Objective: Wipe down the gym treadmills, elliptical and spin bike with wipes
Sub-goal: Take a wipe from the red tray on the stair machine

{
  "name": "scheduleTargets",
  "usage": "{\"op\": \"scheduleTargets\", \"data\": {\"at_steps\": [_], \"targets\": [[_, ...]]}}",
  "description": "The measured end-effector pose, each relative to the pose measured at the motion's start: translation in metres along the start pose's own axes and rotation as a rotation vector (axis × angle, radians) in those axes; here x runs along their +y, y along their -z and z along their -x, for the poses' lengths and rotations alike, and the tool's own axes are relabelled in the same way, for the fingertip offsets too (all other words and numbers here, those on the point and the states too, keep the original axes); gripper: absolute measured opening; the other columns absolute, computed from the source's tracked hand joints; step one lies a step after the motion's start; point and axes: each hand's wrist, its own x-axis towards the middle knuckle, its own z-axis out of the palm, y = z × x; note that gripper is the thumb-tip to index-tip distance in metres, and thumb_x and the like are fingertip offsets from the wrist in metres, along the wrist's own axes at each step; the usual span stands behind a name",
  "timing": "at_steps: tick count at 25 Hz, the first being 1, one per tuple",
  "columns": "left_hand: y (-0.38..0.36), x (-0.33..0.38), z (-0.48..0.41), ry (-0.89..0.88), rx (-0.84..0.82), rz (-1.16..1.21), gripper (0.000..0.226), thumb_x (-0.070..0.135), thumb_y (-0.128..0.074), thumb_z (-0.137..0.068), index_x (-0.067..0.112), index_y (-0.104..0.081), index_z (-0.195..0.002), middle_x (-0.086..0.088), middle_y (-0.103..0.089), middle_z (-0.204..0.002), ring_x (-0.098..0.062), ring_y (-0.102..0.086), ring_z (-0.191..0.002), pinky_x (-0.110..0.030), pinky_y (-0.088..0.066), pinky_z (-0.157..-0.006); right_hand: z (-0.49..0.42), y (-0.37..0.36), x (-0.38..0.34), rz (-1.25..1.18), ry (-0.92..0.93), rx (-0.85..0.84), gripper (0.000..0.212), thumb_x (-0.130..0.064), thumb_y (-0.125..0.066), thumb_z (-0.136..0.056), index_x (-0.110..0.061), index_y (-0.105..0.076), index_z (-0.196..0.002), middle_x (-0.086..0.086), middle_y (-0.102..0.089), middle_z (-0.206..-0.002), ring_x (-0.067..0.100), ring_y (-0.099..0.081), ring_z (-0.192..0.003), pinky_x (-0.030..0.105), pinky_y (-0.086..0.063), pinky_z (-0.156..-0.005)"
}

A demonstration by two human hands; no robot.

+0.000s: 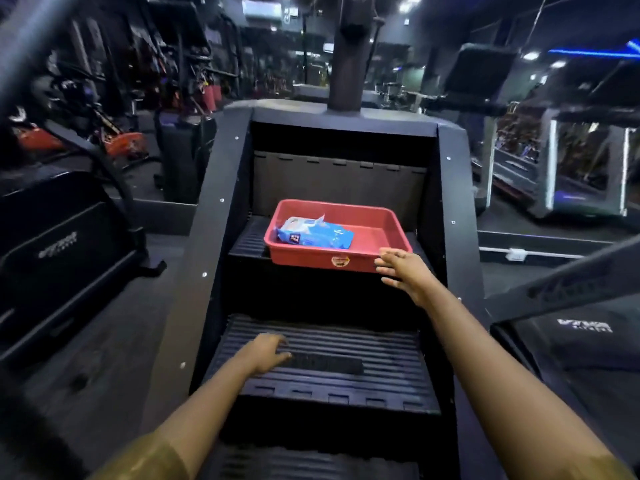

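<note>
– Reaching forward now, the right hand [401, 268] is at the four o'clock corner of the red rectangular plastic tray [346, 263], with its fingers spread wide and nothing in them.

– Is it touching the tray?

– Cannot tell; the fingertips overlap that corner, but contact isn't clear. The tray sits on the upper ribbed black step [247, 239] of the dark stair-climbing machine [207, 237], at twelve o'clock from the person.

– And the wipes?

– The blue soft plastic pack of wipes [315, 233] lies inside the tray, over at its nine o'clock end, and its top flap looks lifted. No hand is on it.

– What about the other hand?

– The left hand [266, 351] rests palm down on the lower ribbed black step [363, 341], towards its nine o'clock side. Its fingers are loose and lightly bent, gripping nothing.

– And around the machine?

– A thick dark column [346, 64] rises at twelve o'clock behind the steps. A grey-framed treadmill [571, 174] stands well off at two o'clock, and orange-bodied exercise bikes [124, 143] sit at ten o'clock, rather blurred.
</note>
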Motion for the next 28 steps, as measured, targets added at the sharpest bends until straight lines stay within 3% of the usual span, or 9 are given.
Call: {"op": "scheduleTargets", "data": {"at_steps": [6, 11, 13, 16, 18, 19, 21, 24, 28], "targets": [[0.012, -0.010, -0.051, 0.076, -0.007, 0.069, 0.049, 0.035, -0.048, -0.098, 0.009, -0.041, -0.140, -0.010, -0.047, -0.141, -0.023, -0.047, -0.127, -0.034, -0.040, -0.103, -0.110, -0.021, -0.016, 0.131, 0.064, -0.040, 0.015, -0.012, -0.052, -0.094, -0.014, -0.056, -0.109, -0.002, -0.057, -0.081, 0.004, -0.052, -0.070, 0.015, -0.045, -0.059], [0.009, -0.027, -0.055, 0.158, 0.066, 0.145, 0.048, 0.033, -0.049, -0.098, 0.012, -0.042, -0.141, -0.005, -0.046, -0.143, -0.019, -0.048, -0.127, -0.030, -0.040, -0.104, -0.202, -0.050, -0.014, 0.290, 0.050, -0.054, 0.018, -0.007, -0.055, -0.091, 0.003, -0.063, -0.103, 0.010, -0.057, -0.088, 0.012, -0.051, -0.070, 0.016, -0.043, -0.055], [0.011, -0.031, -0.059, 0.187, 0.106, 0.184, 0.049, 0.032, -0.050, -0.097, 0.013, -0.042, -0.141, -0.005, -0.047, -0.142, -0.019, -0.049, -0.126, -0.033, -0.041, -0.104, -0.235, -0.067, -0.009, 0.362, 0.020, -0.065, 0.010, -0.012, -0.061, -0.088, -0.004, -0.064, -0.093, 0.010, -0.055, -0.091, 0.017, -0.051, -0.080, 0.022, -0.045, -0.059], [0.012, -0.034, -0.065, 0.215, 0.138, 0.192, 0.048, 0.032, -0.050, -0.097, 0.012, -0.043, -0.140, -0.006, -0.049, -0.140, -0.019, -0.050, -0.124, -0.036, -0.042, -0.103, -0.273, -0.090, 0.006, 0.593, 0.045, -0.077, 0.036, -0.026, -0.068, -0.083, -0.008, -0.060, -0.114, 0.007, -0.056, -0.097, 0.022, -0.053, -0.087, 0.032, -0.045, -0.079], [0.011, -0.033, -0.067, 0.206, 0.152, 0.164, 0.047, 0.034, -0.049, -0.097, 0.013, -0.043, -0.140, -0.005, -0.047, -0.141, -0.019, -0.048, -0.125, -0.035, -0.041, -0.103, -0.280, -0.098, 0.012, 0.636, 0.092, -0.039, 0.019, -0.029, -0.067, -0.084, -0.015, -0.064, -0.096, 0.006, -0.059, -0.097, 0.023, -0.055, -0.091, 0.031, -0.043, -0.082], [0.010, -0.031, -0.067, 0.201, 0.156, 0.152, 0.048, 0.035, -0.048, -0.097, 0.014, -0.043, -0.140, -0.005, -0.045, -0.142, -0.019, -0.046, -0.127, -0.034, -0.040, -0.104, -0.280, -0.099, 0.013, 0.615, 0.099, -0.008, 0.012, -0.029, -0.066, -0.084, -0.019, -0.062, -0.078, 0.005, -0.060, -0.088, 0.022, -0.055, -0.083, 0.031, -0.043, -0.077], [0.008, -0.030, -0.069, 0.195, 0.162, 0.163, 0.048, 0.036, -0.048, -0.097, 0.015, -0.043, -0.140, -0.005, -0.044, -0.143, -0.019, -0.045, -0.127, -0.033, -0.039, -0.104, -0.282, -0.097, 0.011, 0.545, 0.082, 0.042, 0.025, -0.027, -0.066, -0.084, -0.016, -0.058, -0.063, 0.004, -0.060, -0.070, 0.018, -0.052, -0.066, 0.031, -0.043, -0.068], [0.003, -0.025, -0.068, 0.180, 0.173, 0.186, 0.046, 0.037, -0.049, -0.097, 0.018, -0.045, -0.138, -0.003, -0.046, -0.141, -0.017, -0.050, -0.122, -0.033, -0.042, -0.101, -0.270, -0.086, 0.006, 0.268, 0.091, 0.041, 0.020, -0.021, -0.065, -0.085, -0.010, -0.064, -0.069, 0.009, -0.065, -0.073, 0.014, -0.058, -0.063, 0.033, -0.052, -0.065], [-0.005, -0.012, -0.062, 0.156, 0.208, 0.240, 0.043, 0.035, -0.050, -0.097, 0.019, -0.046, -0.137, 0.000, -0.047, -0.140, -0.013, -0.052, -0.120, -0.029, -0.044, -0.100, -0.214, -0.061, -0.006, -0.253, 0.042, -0.052, 0.020, -0.001, -0.058, -0.089, -0.007, -0.057, -0.070, 0.000, -0.063, -0.053, 0.004, -0.060, -0.047, 0.012, -0.050, -0.050]]}}
